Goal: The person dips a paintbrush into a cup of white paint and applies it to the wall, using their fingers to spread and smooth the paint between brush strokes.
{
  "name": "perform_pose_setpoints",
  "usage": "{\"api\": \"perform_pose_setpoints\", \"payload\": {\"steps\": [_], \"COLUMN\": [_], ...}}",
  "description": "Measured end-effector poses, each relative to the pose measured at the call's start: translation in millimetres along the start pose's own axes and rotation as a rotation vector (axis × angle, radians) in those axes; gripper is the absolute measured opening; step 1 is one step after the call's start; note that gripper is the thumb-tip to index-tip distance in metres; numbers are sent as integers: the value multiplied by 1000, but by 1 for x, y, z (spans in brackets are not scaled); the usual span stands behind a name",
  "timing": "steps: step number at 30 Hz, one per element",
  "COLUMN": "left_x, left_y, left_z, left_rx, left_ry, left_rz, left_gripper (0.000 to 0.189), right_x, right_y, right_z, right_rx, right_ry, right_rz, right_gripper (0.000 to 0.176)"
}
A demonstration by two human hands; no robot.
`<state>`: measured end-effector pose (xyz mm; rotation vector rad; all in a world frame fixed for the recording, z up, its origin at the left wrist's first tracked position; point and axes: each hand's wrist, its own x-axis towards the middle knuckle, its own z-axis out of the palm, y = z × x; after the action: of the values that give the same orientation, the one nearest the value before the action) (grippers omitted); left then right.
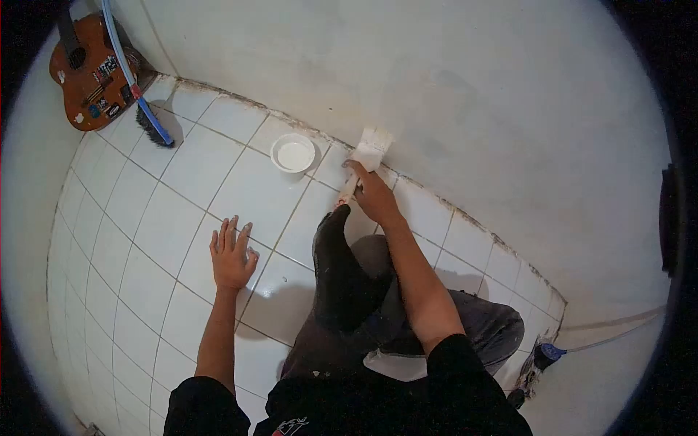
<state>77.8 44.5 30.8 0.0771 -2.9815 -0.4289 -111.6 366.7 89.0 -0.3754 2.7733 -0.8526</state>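
Observation:
My right hand (372,195) is closed around the pale handle of a wide paintbrush (371,150). Its whitish head meets the lower wall (451,123), just above the floor edge. To the left of the brush, a small white bowl (293,153) stands on the tiles; its inside looks white, and I cannot make out what is in it. My left hand (233,256) has its fingers spread, palm down, at the white tiled floor (211,171), and holds nothing. Whitish smudges show on its fingers.
A guitar (94,73) with stickers leans in the far left corner, beside a blue broom (149,120). My bent legs and dark sock (342,280) lie between my arms. At right, a blue-topped brush or mop (545,356) rests near the wall.

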Motion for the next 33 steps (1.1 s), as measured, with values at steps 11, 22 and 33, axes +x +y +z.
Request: {"api": "perform_pose_setpoints", "payload": {"steps": [11, 22, 33], "left_x": [0, -1, 0], "left_y": [0, -1, 2], "left_z": [1, 4, -3], "left_rx": [12, 13, 15], "left_ry": [13, 36, 10], "left_rz": [7, 7, -26], "left_gripper": [66, 62, 61], "right_x": [3, 0, 5], "right_y": [8, 11, -11], "right_z": [12, 16, -16], "right_rx": [147, 159, 645], "right_ry": [74, 57, 291], "right_rz": [-119, -34, -148], "right_gripper": [36, 31, 21]}}
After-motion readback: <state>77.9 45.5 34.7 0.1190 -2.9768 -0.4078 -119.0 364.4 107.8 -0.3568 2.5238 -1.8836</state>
